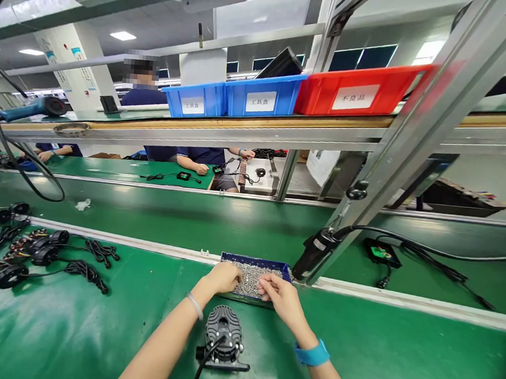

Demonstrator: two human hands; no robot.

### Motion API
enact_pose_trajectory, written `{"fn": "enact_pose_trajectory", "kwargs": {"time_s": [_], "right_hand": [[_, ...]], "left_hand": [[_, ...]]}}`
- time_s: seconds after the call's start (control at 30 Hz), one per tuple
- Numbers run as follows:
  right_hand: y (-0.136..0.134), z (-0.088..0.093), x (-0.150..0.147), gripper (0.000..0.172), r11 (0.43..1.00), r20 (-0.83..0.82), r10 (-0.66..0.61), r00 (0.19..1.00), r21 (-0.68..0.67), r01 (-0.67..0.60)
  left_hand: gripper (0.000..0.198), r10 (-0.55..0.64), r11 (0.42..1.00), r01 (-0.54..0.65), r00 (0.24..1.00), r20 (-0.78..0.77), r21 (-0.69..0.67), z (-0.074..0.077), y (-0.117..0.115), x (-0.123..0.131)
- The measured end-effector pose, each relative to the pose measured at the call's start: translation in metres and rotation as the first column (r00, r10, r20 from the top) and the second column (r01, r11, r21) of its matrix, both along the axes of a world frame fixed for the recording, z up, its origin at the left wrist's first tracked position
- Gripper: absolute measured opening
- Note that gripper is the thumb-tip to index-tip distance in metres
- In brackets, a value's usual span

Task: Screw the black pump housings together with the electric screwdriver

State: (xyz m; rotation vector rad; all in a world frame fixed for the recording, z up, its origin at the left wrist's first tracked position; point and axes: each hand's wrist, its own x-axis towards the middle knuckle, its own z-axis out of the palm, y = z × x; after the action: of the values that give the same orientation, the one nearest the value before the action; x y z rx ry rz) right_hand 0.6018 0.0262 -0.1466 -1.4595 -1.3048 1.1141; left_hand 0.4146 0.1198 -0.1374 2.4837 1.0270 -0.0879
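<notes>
A shallow blue tray (256, 261) full of small silver screws (250, 277) sits at the far edge of the green bench. My left hand (224, 278) rests curled at the tray's left side, its fingers closed among the screws. My right hand (277, 293) is at the tray's right side, fingers pinched together over the screws. What either hand holds is too small to make out. Just in front of the tray, between my forearms, lies a black round ribbed part (223, 333) with a cable.
Several black parts with coiled cables (46, 255) lie at the left. A black electric screwdriver (318, 253) hangs right of the tray. Beyond runs a green conveyor (189, 216) carrying a black box (381, 253). Blue bins (229, 100) and a red bin (357, 89) stand on the shelf; another person (154, 106) sits opposite.
</notes>
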Motion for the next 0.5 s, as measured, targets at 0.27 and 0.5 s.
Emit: {"fn": "enact_pose_trajectory", "kwargs": {"time_s": [0.27,0.5], "right_hand": [[-0.035,0.017,-0.046,0.057,0.985,-0.298,0.138,0.945,-0.063,-0.163],[-0.034,0.021,-0.055,0.033,0.986,-0.194,0.166,0.967,0.008,-0.167]], "left_hand": [[0.019,0.293,0.955,-0.278,0.850,0.439,-0.098,0.010,-0.018,-0.037],[0.057,0.662,0.740,-0.501,0.421,0.620,-0.450,0.011,-0.081,-0.083]]}}
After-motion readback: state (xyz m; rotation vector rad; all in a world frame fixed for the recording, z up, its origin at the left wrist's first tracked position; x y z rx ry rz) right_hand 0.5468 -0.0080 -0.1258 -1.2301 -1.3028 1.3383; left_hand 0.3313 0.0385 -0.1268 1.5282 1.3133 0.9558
